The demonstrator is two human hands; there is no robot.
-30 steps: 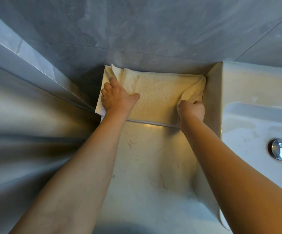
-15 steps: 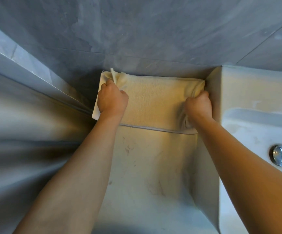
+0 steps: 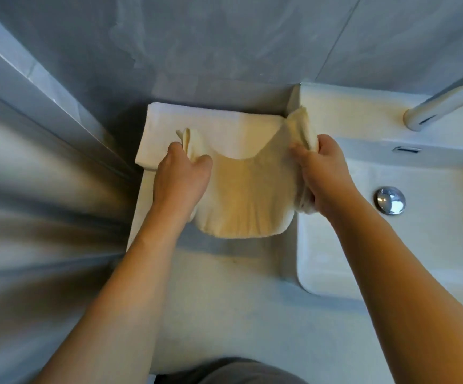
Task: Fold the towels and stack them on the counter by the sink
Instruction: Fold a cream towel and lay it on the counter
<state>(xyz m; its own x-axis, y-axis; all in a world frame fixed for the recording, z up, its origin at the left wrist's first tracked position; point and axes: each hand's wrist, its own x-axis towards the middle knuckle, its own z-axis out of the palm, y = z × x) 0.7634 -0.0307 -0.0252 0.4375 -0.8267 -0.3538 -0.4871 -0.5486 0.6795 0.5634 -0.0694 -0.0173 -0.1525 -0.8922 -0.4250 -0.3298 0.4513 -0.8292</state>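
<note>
Now two hands, left and right, each grip one lifted towel above one folded towel.

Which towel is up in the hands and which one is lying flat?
The yellowish towel is held up, sagging between the left hand and right hand. The white towel lies flat on the counter behind it.
</note>
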